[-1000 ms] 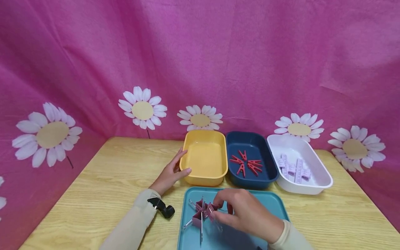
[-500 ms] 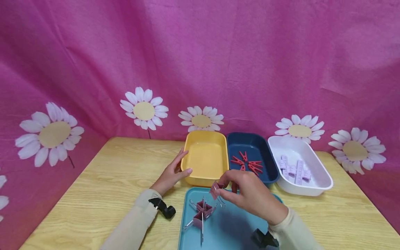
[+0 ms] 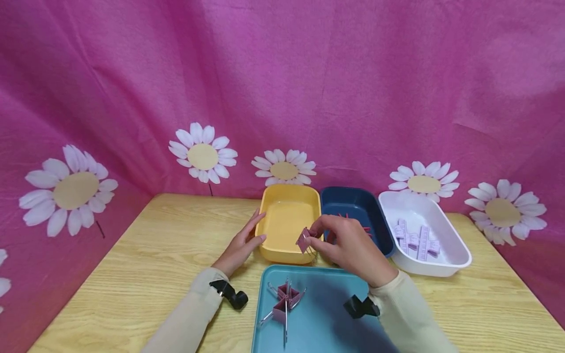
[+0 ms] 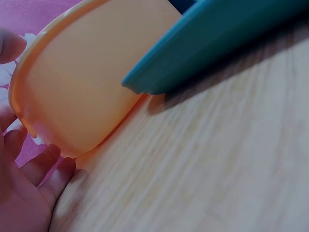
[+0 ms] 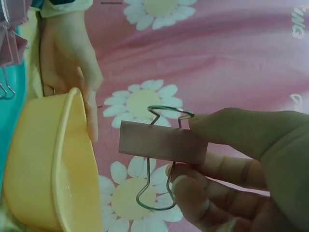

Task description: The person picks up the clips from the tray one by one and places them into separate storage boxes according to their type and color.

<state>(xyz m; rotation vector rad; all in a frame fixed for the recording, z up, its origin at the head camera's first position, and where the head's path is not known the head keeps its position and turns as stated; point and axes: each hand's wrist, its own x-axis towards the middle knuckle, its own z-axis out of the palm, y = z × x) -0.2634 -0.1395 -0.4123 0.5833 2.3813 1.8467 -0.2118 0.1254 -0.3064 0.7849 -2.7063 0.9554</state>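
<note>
My right hand point(image 3: 353, 247) pinches a dusty-pink binder clip point(image 5: 161, 143) between thumb and fingers, at one end of its body. Both wire handles stand out from the clip in the right wrist view. From the head, this clip overlaps the front right part of the yellow bin point(image 3: 282, 257). My left hand point(image 3: 238, 249) rests against the bin's left side with relaxed fingers, the fingertips at its outer wall in the left wrist view. On the teal tray point(image 3: 326, 304), more pink binder clips point(image 3: 280, 311) lie bunched together, wire handles pointing in different directions.
Beside the yellow bin stands a navy bin point(image 3: 353, 196) with red clothespins point(image 3: 367, 229), partly hidden behind my right hand. A white bin point(image 3: 454, 247) further right holds several lilac patterned pieces point(image 3: 422, 243). A pink flowered curtain point(image 3: 344, 88) hangs behind the table point(image 3: 132, 274).
My right hand has lifted one binder clip off the bunch on the tray and carried it forward to the yellow bin's front edge. The left hand has stayed at the bin's side.
</note>
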